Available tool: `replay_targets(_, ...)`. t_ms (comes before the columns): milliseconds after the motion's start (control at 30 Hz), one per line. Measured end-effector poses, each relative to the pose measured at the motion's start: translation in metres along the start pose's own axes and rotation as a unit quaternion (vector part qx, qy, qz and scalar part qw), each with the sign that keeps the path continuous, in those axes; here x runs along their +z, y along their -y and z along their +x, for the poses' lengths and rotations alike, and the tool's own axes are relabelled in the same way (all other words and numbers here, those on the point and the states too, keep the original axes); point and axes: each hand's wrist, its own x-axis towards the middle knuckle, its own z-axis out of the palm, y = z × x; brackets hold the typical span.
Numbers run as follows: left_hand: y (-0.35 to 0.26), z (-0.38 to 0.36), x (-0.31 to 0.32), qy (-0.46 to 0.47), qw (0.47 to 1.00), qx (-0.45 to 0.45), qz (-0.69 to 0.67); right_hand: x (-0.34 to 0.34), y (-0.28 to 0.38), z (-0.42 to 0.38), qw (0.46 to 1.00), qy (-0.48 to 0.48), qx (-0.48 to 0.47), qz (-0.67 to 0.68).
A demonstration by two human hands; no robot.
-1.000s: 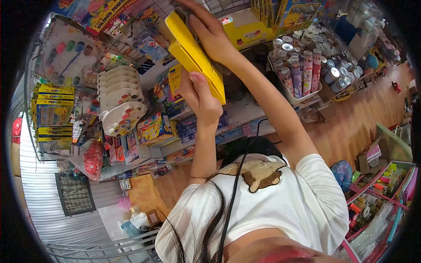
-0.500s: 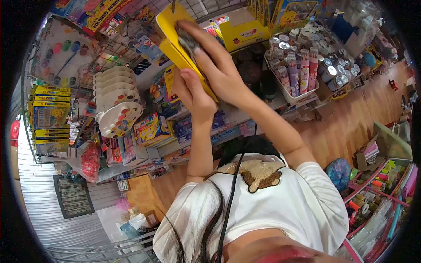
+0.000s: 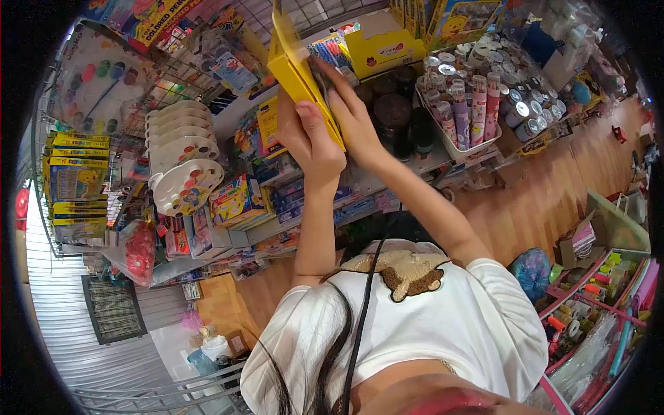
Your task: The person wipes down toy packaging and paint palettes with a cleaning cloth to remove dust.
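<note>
My left hand (image 3: 315,142) is closed around the lower part of a yellow cardboard box (image 3: 289,63), thumb along its near side. The box stands tilted in front of the shelf, its upper flap blurred by motion. Against the box's right face lies my right hand (image 3: 354,124), fingers pointing up. Under those fingers shows a dark grey, crumpled cloth (image 3: 319,75), pressed between hand and box and mostly hidden.
White paint palettes (image 3: 181,149) hang on the wire rack at left, near yellow packs (image 3: 77,176). Behind the hands stand dark round jars (image 3: 393,117) and a white basket (image 3: 460,153) of pencil tubes. An open yellow display box (image 3: 387,59) sits at the back.
Both hands and the yellow box have shifted slightly right, and the box is turned more edge-on. My right hand has slid lower along its face, covering more of the grey cloth.
</note>
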Motion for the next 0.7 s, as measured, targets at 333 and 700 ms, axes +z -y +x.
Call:
replay_targets(333,-0.012,-0.007,0.004,-0.012,0.999,-0.043,0.002,0.007,0.041,0.095,0.959,0.069,-0.267,-0.061)
replay_targets(700,0.000,-0.001,0.006,0.012,0.995,0.017,0.093,-0.021,-0.031,0.058,0.989,0.088,0.092,-0.071)
